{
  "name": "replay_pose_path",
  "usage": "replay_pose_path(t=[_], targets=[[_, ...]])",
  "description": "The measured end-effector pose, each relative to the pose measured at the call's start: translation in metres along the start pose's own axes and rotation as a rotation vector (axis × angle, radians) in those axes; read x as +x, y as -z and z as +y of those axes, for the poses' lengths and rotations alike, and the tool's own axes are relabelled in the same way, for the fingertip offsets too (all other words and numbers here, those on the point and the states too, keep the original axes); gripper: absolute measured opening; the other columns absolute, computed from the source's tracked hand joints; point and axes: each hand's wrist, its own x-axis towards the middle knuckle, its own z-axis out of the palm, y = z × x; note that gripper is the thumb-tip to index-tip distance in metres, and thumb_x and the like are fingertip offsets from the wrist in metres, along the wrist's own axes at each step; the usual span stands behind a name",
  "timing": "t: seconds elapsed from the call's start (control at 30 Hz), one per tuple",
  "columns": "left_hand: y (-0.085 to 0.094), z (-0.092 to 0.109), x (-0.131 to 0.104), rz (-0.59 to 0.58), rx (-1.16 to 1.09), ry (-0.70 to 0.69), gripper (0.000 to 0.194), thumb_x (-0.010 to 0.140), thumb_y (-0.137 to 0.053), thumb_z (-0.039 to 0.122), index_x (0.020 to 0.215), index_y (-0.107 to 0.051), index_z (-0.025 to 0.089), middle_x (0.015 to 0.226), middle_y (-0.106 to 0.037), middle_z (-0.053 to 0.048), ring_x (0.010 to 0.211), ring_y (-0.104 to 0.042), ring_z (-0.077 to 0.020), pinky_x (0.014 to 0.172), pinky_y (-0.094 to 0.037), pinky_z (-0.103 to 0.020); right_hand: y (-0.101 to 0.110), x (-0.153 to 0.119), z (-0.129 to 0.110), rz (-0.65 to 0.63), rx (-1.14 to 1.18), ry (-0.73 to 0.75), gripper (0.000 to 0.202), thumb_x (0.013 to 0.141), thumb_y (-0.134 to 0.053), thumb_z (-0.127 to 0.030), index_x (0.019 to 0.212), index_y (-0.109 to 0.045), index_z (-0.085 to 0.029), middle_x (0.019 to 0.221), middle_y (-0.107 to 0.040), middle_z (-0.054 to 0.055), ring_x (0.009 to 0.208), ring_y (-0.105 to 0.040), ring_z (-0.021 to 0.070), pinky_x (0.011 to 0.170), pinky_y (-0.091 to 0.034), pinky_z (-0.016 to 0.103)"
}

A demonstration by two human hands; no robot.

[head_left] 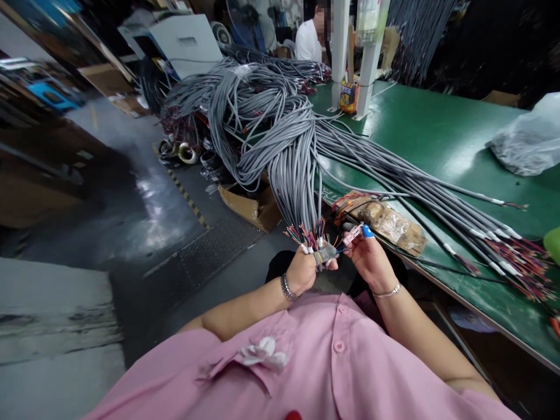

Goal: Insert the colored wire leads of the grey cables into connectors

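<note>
Okay, one yellow packet [349, 98] with lettering, too small to read surely. Two hands: left hand [303, 273] clamped around grey cables [294, 181] near their coloured wire ends [310, 238]; right hand [371, 261] just beside, blue wrap [367, 231] on thumb, can't tell if its fingers grip. Cables too many to count, looped along the green surface [437, 140] and down to lap. One plastic bag [527, 137], cut off at right.

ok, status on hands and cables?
Left hand closed on grey cables near their ends. Right hand at coloured wires, grip unclear. Brown block on green table, close beside right hand.
</note>
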Motion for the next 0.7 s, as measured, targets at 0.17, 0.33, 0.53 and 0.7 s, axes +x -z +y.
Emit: replay_pose_path(t=[0.17,0.33,0.53,0.7], targets=[[-0.0036,-0.0002,0.0051,0.020,-0.038,0.001,0.024,0.072,-0.071,0.034,0.062,-0.067,0.012,0.052,-0.063,-0.003,0.049,-0.059,-0.0126,0.050,-0.043,-0.024,-0.0006,0.0002,-0.0017,0.044,-0.060,-0.005,0.035,0.078,-0.070,-0.053,0.083,-0.069,-0.019,0.072,-0.065,0.000,0.061,-0.054,0.0103,0.055,-0.049,0.021],[-0.0031,-0.0001,0.0075,0.051,-0.014,0.021,0.026,0.072,-0.072,0.036,0.061,-0.067,0.012,0.052,-0.063,-0.003,0.048,-0.057,-0.0116,0.052,-0.045,-0.024,-0.0015,0.0010,-0.0017,0.068,-0.067,0.009,0.032,0.078,-0.071,-0.051,0.080,-0.068,-0.019,0.072,-0.065,0.000,0.062,-0.055,0.0107,0.056,-0.048,0.022],[-0.0015,-0.0028,0.0081,0.058,-0.002,0.043,0.028,0.071,-0.073,0.037,0.060,-0.066,0.012,0.053,-0.064,-0.004,0.049,-0.058,-0.0122,0.053,-0.047,-0.025,-0.0044,0.0004,-0.0008,0.062,-0.032,0.030,0.029,0.080,-0.069,-0.049,0.081,-0.069,-0.020,0.077,-0.068,0.001,0.068,-0.059,0.0117,0.059,-0.049,0.022],[0.0004,-0.0052,0.0082,0.059,0.059,0.052,0.032,0.071,-0.074,0.039,0.056,-0.064,0.012,0.050,-0.062,-0.004,0.046,-0.056,-0.0113,0.051,-0.046,-0.024,-0.0055,0.0006,-0.0011,0.089,-0.044,0.048,0.028,0.079,-0.069,-0.049,0.081,-0.070,-0.021,0.078,-0.069,0.002,0.069,-0.060,0.0131,0.060,-0.049,0.024]])
